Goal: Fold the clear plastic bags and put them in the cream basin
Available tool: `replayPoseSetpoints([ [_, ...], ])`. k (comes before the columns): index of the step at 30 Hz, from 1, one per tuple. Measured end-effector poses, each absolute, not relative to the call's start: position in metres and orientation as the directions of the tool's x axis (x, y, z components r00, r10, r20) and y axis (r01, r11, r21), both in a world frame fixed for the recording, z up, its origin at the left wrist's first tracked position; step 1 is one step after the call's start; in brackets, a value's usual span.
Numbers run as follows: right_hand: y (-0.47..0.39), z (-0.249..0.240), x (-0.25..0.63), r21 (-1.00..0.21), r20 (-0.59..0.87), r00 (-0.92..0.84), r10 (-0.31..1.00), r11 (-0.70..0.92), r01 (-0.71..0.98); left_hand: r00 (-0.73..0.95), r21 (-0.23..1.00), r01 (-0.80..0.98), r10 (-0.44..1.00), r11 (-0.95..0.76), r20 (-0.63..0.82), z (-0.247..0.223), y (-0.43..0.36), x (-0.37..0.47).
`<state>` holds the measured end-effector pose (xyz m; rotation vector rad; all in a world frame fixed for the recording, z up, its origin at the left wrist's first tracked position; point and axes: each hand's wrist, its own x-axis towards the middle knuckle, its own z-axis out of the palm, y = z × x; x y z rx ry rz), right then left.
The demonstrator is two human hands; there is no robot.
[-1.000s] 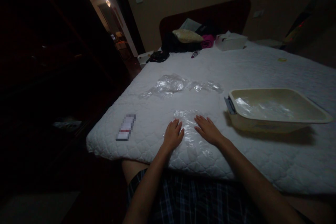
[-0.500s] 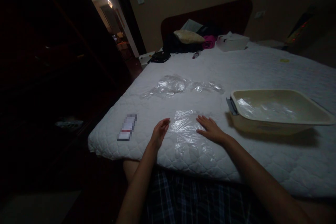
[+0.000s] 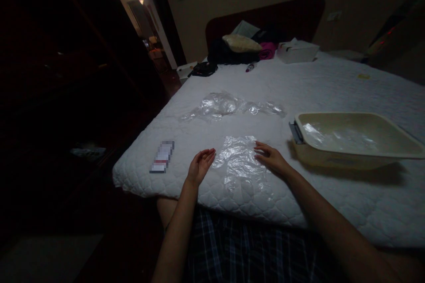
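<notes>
A clear plastic bag (image 3: pixel 241 159) lies flat and wrinkled on the white quilted bed (image 3: pixel 133 163), close to the near edge. My left hand (image 3: pixel 201 163) is at the bag's left side, fingers stretched out and palm turned inward, holding nothing. On the opposite side, my right hand (image 3: pixel 270 157) has its fingers apart, with the tips at the bag's right edge; whether they press on it I cannot tell. Farther back, more crumpled clear plastic (image 3: pixel 229 105) is spread across the bed.
A cream plastic tub (image 3: pixel 345 159) with shiny clear plastic inside stands to the right. Left of my hands lies a blurred-out phone-like object (image 3: pixel 162 157). Near the headboard (image 3: pixel 299 13) are a white box (image 3: pixel 297 51), a beige pillow (image 3: pixel 241 43) and a pink roll (image 3: pixel 266 51).
My right hand has drawn back slightly from lying over the bag's right side, its fingers now more bent. The left hand's palm has turned more into view. The camera view has shifted a little.
</notes>
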<state>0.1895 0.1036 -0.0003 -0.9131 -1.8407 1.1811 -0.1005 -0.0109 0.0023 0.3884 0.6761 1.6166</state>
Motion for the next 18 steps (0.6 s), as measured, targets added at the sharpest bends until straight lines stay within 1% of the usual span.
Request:
replayPoseSetpoints([
  [3,0.097,0.012,0.18,-0.869,0.298,-0.358,0.885,0.407,0.283,-0.162,0.635,-0.771,0.978,-0.045,-0.128,0.003,-0.012,-0.101],
  [5,0.086,0.025,0.168,-0.802,0.332,-0.347,0.877,0.456,0.385,-0.167,0.647,-0.761,0.978,-0.047,-0.126,0.003,-0.012,-0.1],
  [7,0.068,0.039,0.15,-0.716,0.351,-0.423,0.835,0.531,0.454,-0.185,0.678,-0.734,0.974,-0.049,-0.129,0.004,-0.011,-0.097],
  [9,0.048,0.049,0.129,-0.609,0.348,-0.578,0.738,0.647,0.459,-0.227,0.74,-0.67,0.966,-0.061,-0.126,0.005,-0.008,-0.094],
  [10,0.039,0.052,0.119,-0.545,0.33,-0.673,0.662,0.716,0.436,-0.268,0.783,-0.617,0.957,-0.08,-0.113,0.007,-0.006,-0.094],
  [11,0.03,0.053,0.108,-0.484,0.313,-0.727,0.611,0.762,0.431,-0.322,0.832,-0.545,0.942,-0.105,-0.092,0.008,-0.004,-0.094],
  [14,0.01,0.049,0.079,-0.322,0.256,-0.82,0.512,0.845,0.428,-0.46,0.967,-0.216,0.888,-0.137,0.023,0.012,0.002,-0.101],
  [16,0.003,0.043,0.065,-0.225,0.232,-0.852,0.469,0.878,0.422,-0.481,0.995,0.005,0.872,-0.104,0.093,0.012,0.004,-0.11],
  [18,-0.002,0.037,0.054,-0.157,0.208,-0.876,0.435,0.899,0.41,-0.479,0.989,0.123,0.868,-0.08,0.13,0.009,0.003,-0.117],
])
